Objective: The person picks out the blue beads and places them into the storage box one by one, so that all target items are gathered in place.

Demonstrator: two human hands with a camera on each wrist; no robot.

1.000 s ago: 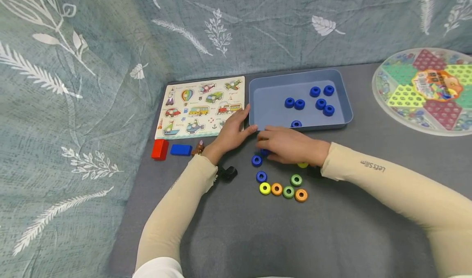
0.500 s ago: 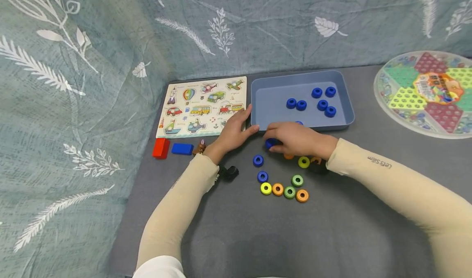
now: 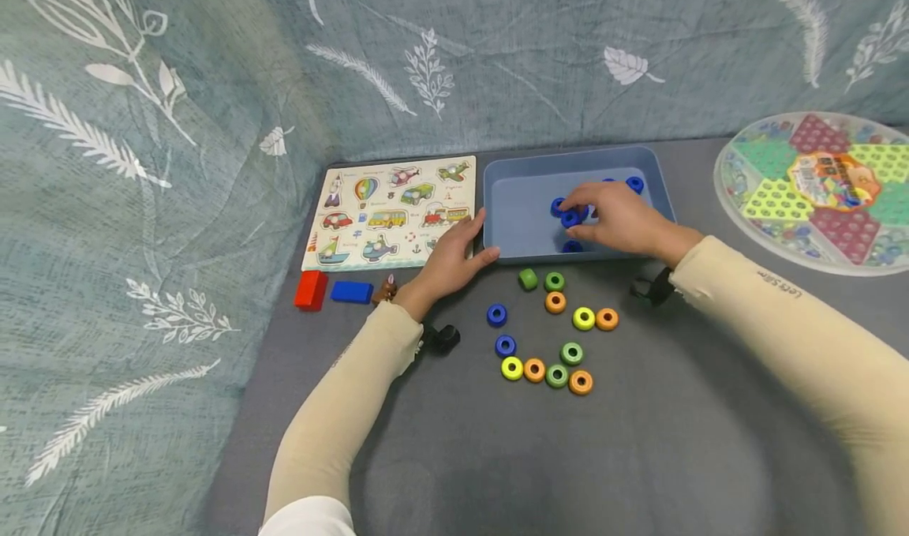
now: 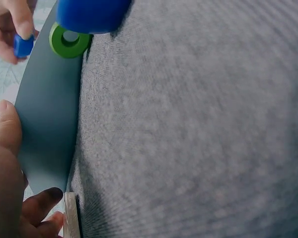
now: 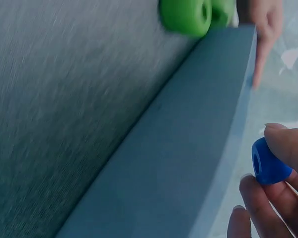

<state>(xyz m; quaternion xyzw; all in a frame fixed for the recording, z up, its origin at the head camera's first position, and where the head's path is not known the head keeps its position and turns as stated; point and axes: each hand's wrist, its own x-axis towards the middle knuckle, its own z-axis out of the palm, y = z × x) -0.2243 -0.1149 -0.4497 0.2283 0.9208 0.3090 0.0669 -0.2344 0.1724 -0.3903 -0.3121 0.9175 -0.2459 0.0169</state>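
Observation:
My right hand is over the blue-grey tray, pinching a blue ring-shaped bead between thumb and fingers. Several more blue beads lie in the tray, some partly covered by that hand. My left hand rests at the tray's near left corner, thumb along the front and fingers along the left side. In front of the tray, two blue beads lie on the cloth with green beads, orange beads and yellow beads.
A wooden vehicle puzzle board lies left of the tray. Below it are a red block, a blue block and a small brown figure. A round board with star-patterned pegholes sits at the right.
My right hand has picked up a blue bead from the cloth in front of the tray and carried it up and right over the tray. The left hand has stayed at the corner.

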